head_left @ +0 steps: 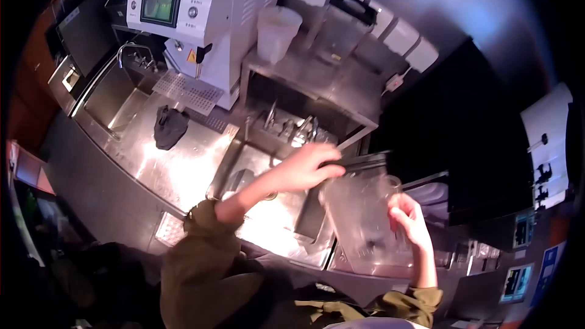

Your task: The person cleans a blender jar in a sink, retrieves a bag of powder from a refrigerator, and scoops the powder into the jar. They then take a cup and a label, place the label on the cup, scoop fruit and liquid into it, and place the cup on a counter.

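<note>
A large clear plastic pitcher (pixel 359 222) stands at the counter's right part, beside the sink. My right hand (pixel 409 214) is closed around the handle on its right side. Across the pitcher's top lies a dark lid (pixel 368 160), tilted in this view. My left hand (pixel 308 167) reaches over the sink from the left, thumb and fingers closed at the lid's near left edge. Below my left forearm is the steel sink (pixel 311 222), with a dim clear object inside it partly hidden by the arm.
A white machine with a screen (pixel 192 9) stands at the back left. A crumpled dark cloth (pixel 170 127) lies on the steel counter (pixel 137 146). On a raised steel shelf (pixel 317 82) are a white bucket (pixel 277 33) and another clear pitcher with a black lid (pixel 341 30).
</note>
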`<state>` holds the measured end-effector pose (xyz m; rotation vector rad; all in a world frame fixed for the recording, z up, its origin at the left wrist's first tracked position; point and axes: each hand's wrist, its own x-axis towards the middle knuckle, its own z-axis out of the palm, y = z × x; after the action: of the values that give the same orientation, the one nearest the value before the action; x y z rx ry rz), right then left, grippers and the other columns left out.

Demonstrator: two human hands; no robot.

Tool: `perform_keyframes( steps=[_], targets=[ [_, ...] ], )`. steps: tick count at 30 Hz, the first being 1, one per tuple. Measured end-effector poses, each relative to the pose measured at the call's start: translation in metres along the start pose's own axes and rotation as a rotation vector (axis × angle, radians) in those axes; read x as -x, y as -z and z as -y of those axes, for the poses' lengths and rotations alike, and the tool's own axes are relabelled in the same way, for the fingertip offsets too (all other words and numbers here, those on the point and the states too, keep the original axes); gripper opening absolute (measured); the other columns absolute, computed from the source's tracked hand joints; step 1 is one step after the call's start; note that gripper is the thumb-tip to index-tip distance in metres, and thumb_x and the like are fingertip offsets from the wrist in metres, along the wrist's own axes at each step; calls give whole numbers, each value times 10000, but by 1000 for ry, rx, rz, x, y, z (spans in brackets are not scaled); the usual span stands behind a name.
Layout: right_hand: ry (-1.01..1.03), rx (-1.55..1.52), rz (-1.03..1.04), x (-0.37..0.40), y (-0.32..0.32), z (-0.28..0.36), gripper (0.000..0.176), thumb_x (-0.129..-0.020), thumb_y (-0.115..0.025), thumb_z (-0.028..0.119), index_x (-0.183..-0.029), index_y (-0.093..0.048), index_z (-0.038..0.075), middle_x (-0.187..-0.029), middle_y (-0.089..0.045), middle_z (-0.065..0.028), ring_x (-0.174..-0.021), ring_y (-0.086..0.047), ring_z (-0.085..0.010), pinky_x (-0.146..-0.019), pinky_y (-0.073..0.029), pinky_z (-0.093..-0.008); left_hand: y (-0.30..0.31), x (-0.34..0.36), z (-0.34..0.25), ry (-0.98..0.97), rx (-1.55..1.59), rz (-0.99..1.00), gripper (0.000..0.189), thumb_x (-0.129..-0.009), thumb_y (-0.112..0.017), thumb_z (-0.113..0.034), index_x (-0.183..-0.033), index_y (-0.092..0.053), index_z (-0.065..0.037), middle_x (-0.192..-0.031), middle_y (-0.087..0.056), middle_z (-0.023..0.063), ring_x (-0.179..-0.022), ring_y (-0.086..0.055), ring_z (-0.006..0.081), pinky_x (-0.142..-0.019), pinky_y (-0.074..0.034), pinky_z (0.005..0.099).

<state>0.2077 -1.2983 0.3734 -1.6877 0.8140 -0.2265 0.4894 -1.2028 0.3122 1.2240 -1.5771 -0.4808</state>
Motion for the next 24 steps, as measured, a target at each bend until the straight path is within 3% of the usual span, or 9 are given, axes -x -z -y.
perform_keyframes(
  steps=[3,5,8,9,11,14,17,21,24],
  targets=[
    [-460,172,139,7,-29,-29,223,-873,-549,220,-872,-530,-2,-611,-479,10,-480,-460,-82,-426,-393,-224,-10,100,19,437,134,-32,181,-793,-619,-153,-869,-598,11,-730,-563,126,-666,-550,204,-612,-427,308],
    [-527,205,177,12,-41,-56,211,-896,-527,224,-922,-513,15,-606,-462,13,-476,-431,-66,-428,-386,-224,-5,164,35,644,-55,-109,177,-800,-609,-142,-894,-610,8,-729,-570,131,-668,-555,204,-621,-432,315],
    [-253,375,147,9,-58,-78,286,-887,-546,254,-950,-467,-13,-609,-460,0,-506,-438,-69,-439,-389,-242,22,243,67,847,-390,-380,178,-795,-598,-152,-897,-594,-5,-825,-599,178,-808,-583,350,-657,-440,419],
    [-221,505,81,9,-63,-83,361,-851,-557,295,-945,-488,-47,-690,-582,-209,-650,-584,-380,-619,-437,-437,30,257,77,880,-588,-392,177,-788,-590,-132,-909,-569,-4,-851,-587,179,-818,-563,375,-679,-439,436],
    [-131,589,34,12,-73,-73,355,-841,-569,294,-936,-456,-29,-658,-567,-219,-656,-578,-395,-604,-435,-434,41,300,130,814,-878,-323,237,-726,-595,-82,-951,-549,-22,-931,-547,173,-877,-529,378,-730,-415,449],
    [-134,529,-44,26,-64,-81,320,-828,-585,282,-927,-450,10,-601,-550,-190,-589,-565,-358,-560,-421,-415,42,343,195,1012,-1107,-244,332,-724,-560,-80,-1049,-510,-36,-1048,-526,153,-959,-517,350,-754,-414,470],
    [4,213,-115,63,-44,-119,235,-800,-642,167,-901,-472,40,-618,-501,-57,-577,-501,-150,-532,-400,-299,27,322,193,1262,-1252,-225,380,-751,-555,-159,-1104,-482,-40,-1093,-510,146,-1005,-510,321,-782,-413,489],
    [125,-216,-305,133,-20,-163,204,-787,-656,80,-914,-497,66,-779,-462,38,-749,-441,-51,-696,-403,-218,-39,243,137,1032,-1217,-44,382,-762,-563,-223,-1091,-514,-34,-996,-567,166,-910,-566,332,-769,-446,447],
    [69,-506,-469,196,5,-191,203,-773,-661,63,-915,-516,47,-802,-477,42,-747,-442,-48,-695,-389,-211,-129,182,89,865,-749,127,312,-789,-562,-317,-946,-604,-50,-900,-629,190,-860,-597,369,-734,-469,452]
  ],
)
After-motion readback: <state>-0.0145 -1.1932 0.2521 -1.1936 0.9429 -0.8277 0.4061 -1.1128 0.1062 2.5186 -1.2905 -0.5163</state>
